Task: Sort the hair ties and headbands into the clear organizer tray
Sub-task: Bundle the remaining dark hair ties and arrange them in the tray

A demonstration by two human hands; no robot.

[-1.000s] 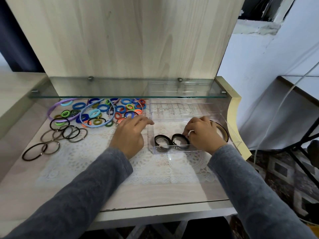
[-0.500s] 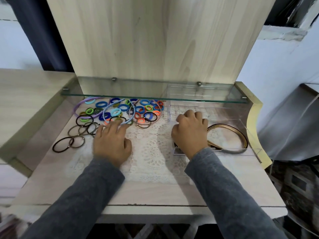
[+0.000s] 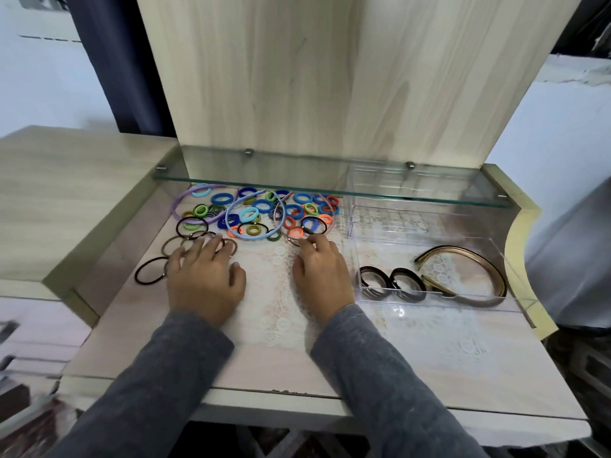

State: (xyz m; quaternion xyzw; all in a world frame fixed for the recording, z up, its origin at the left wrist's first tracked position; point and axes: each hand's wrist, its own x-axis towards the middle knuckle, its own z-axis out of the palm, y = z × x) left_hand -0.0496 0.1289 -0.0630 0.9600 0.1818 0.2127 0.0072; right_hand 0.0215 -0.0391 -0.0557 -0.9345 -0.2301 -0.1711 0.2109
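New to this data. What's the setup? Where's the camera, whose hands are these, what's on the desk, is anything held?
There is no robot here: a person works bare-handed. The single picture comes from a wide-angle camera on their head, looking down at the desk. The left hand lies flat, fingers spread, on thin hair ties. The right hand touches a thin tie at the edge of the pile of coloured hair ties; I cannot tell whether it pinches the tie. A purple headband and a blue headband lie in that pile, under a glass shelf. To the right stands the clear organizer tray, holding a bronze headband and two stacks of dark hair ties. A lace mat covers the desk.
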